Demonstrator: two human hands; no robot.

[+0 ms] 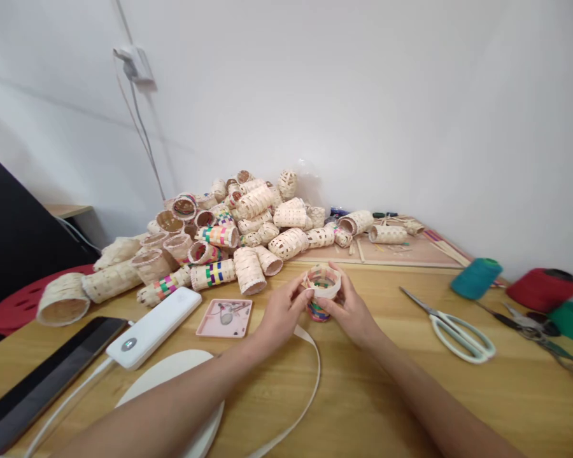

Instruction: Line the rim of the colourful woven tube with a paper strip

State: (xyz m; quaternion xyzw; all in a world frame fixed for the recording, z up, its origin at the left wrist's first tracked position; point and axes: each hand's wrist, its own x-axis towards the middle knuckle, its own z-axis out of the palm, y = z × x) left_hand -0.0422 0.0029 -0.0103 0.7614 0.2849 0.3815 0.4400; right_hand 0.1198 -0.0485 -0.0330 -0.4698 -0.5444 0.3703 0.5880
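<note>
The left hand (pixel 282 310) and right hand (pixel 354 313) are both closed on one basket (pixel 325 292), each gripping a side with the thumb at its near face. The basket stands mouth up at the middle of the table (pixel 358 401), pale at the rim and multicoloured below. A strip (pixel 318 375) curves from just beside the left hand to the near edge. On the far left lies a pile (pixel 255 202) of woven baskets, some with coloured bands, reaching onto a board (pixel 325 256). Near left are a dark tablet (pixel 42 385), a white power bank (pixel 155 331), a pink tray (pixel 204 329) and, partly under the left forearm, a white disc (pixel 165 375). To the right, scissors (pixel 458 334) lie with handles toward the near side, beyond them blue (pixel 476 278) and red (pixel 542 289) spools.
</note>
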